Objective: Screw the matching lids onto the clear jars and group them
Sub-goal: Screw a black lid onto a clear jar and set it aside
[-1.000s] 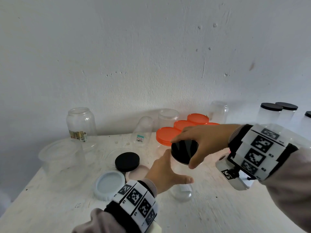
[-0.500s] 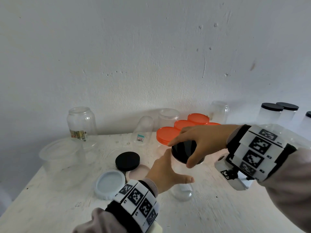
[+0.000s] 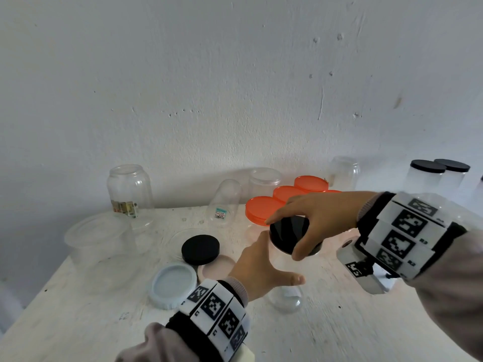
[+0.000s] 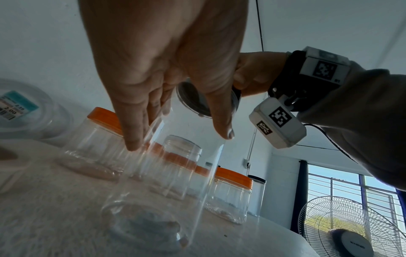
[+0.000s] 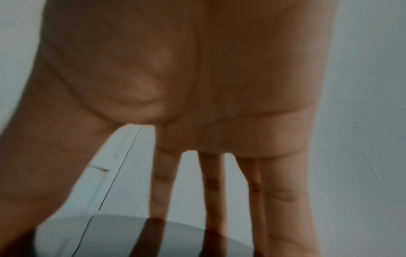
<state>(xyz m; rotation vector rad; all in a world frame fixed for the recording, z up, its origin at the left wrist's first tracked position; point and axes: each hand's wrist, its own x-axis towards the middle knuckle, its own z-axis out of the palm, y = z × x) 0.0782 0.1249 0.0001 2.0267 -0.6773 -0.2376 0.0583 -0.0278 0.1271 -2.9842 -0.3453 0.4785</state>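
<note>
The task looks partly done, with one jar in hand. The left hand (image 3: 257,267) wraps the side of a tall clear jar (image 4: 175,156) standing near the middle of the table (image 3: 339,330), fingers on one side and thumb on the other, a steadying hold. The right hand (image 3: 316,218) comes over from the right and grips a black lid (image 3: 288,235) by its rim with fingertips and thumb; the lid sits tilted at the jar's mouth, so I judge it is not yet seated or threaded. Finished work shows already: jars with orange lids (image 3: 264,209) stand together at the far middle, and jars with black lids (image 3: 428,167) stand grouped at the far right. Left to do, as far as can be seen: another black lid (image 3: 200,249), a pale blue lid (image 3: 173,284) and a pinkish lid (image 3: 217,265) lie loose at near left, and open jars remain, one with a label (image 3: 129,189) at the far left, a small one with a price sticker (image 3: 224,202) and others along the wall. A wide clear tub (image 3: 99,237) sits at left. After this lid goes tight, this jar likely belongs with the black-lidded group on the right.
</note>
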